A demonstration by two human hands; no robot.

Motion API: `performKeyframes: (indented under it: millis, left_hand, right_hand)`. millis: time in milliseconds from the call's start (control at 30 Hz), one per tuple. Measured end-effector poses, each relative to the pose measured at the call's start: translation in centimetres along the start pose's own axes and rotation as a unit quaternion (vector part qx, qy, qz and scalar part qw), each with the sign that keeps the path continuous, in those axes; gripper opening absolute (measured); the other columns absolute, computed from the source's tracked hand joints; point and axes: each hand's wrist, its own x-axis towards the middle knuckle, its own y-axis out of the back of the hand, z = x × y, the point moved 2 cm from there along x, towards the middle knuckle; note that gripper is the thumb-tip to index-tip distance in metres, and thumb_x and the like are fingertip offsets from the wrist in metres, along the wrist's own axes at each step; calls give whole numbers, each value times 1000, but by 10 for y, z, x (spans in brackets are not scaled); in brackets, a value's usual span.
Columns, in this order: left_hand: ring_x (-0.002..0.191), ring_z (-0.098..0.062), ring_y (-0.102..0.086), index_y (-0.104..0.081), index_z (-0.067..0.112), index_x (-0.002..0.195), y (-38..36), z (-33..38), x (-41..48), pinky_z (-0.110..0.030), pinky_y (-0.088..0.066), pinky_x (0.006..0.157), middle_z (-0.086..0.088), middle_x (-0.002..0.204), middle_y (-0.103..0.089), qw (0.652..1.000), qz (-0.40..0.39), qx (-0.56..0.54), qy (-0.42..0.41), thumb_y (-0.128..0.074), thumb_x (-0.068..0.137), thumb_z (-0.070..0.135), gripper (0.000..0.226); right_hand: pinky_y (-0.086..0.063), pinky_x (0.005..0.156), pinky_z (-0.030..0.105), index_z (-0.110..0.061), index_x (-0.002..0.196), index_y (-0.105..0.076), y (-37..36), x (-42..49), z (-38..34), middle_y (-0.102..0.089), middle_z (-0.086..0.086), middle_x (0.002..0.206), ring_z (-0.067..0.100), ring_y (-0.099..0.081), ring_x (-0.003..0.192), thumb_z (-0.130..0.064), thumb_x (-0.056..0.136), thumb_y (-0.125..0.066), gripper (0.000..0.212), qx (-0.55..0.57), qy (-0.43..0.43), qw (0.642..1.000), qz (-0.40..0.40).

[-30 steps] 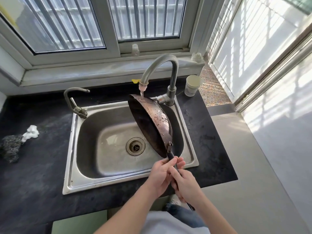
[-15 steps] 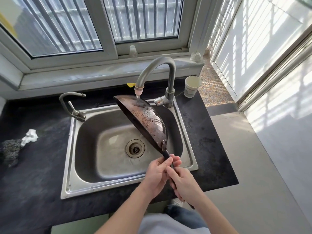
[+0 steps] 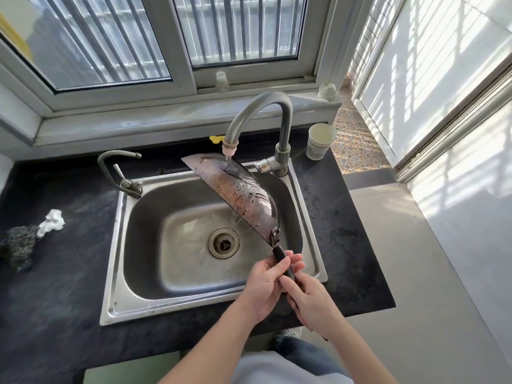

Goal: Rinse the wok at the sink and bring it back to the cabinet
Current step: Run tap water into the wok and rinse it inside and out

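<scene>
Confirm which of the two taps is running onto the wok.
The tall grey gooseneck tap at the sink's back right, pink-tipped spout over the tilted dark metal wok. The smaller curved tap at the back left stands clear.

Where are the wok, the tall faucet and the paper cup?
wok (image 3: 243, 194): head view, on its wet outer wall.
tall faucet (image 3: 285, 126): head view, on the upright neck.
paper cup (image 3: 317, 148): head view, on its side wall.

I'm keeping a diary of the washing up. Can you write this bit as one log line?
step: rinsing | wok: tilted on edge over sink | tap: running onto it | left hand + right hand: gripping handle
</scene>
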Motion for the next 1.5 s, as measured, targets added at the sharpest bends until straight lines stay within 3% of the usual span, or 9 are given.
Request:
performKeyframes:
  millis: [200,467,867,933,1000,1100,1233,1333,1500]
  left_hand:
    - [97,-20,-70,-53,-6,126,-8,-9,4,-31,-57,84,-14,111,-70,1000,-19,-16,19,-49,99,4,30]
    - [97,-21,-68,-49,-9,127,-15,-21,3,-35,-56,89,-14,107,-72,998,-47,22,36,-49,99,5,32]
    - [101,-23,-67,-56,-3,123,-3,-41,-17,-39,-56,91,-13,111,-71,994,-53,90,42,-51,98,4,26]
    - [98,-23,-68,-58,-2,120,1,-42,-22,-39,-55,91,-13,108,-72,994,-40,99,32,-53,97,2,25]
    - [96,-23,-68,-60,-2,117,6,-42,-26,-40,-54,94,-13,105,-71,994,-19,110,13,-56,95,1,22]
    - [92,-22,-67,-62,0,112,13,-36,-32,-40,-54,96,-14,99,-70,994,29,101,-12,-58,94,1,19]
    - [89,-21,-67,-62,0,114,24,-26,-37,-38,-53,96,-11,88,-71,994,78,73,-25,-58,94,4,20]
    - [91,-23,-68,-65,4,110,39,-27,-44,-36,-54,88,-11,89,-73,988,126,82,-19,-63,92,10,19]
    - [87,-22,-71,-66,5,107,57,-25,-57,-33,-56,78,-11,87,-74,980,176,90,-32,-67,90,15,19]
  right_hand:
    - [-38,53,23,-29,74,-58,8,2,20,-56,-6,57,5,-49,50,-39,99,-55,27,-71,25,996,47]
    - [-33,47,30,-6,77,-59,12,-7,38,-53,-4,48,9,-44,43,-36,99,-56,37,-15,-10,997,70]
    - [-41,53,35,-18,80,-68,-5,-38,51,-63,-4,60,8,-51,55,-36,93,-64,23,30,-14,996,86]
    - [-48,55,36,-22,79,-70,-8,-43,48,-68,-2,67,11,-58,60,-42,84,-69,20,20,4,997,80]
    - [-48,50,31,-24,76,-67,-12,-42,44,-66,-3,62,10,-57,54,-30,86,-72,12,2,-3,997,72]
    - [-45,56,18,-21,89,-63,-27,-39,31,-66,-8,73,7,-62,63,-32,96,-61,13,-130,-24,987,91]
    - [-51,80,39,-27,116,-50,-51,-42,9,-69,-4,109,24,-67,101,-52,101,-32,35,-370,-44,921,113]
    - [-54,85,42,-25,127,-46,-62,-39,15,-71,0,111,26,-68,100,-52,101,-33,40,-382,-14,920,81]
    - [-58,76,35,-22,112,-59,-75,-27,23,-72,-1,99,16,-68,85,-48,100,-45,32,-269,-20,963,17]
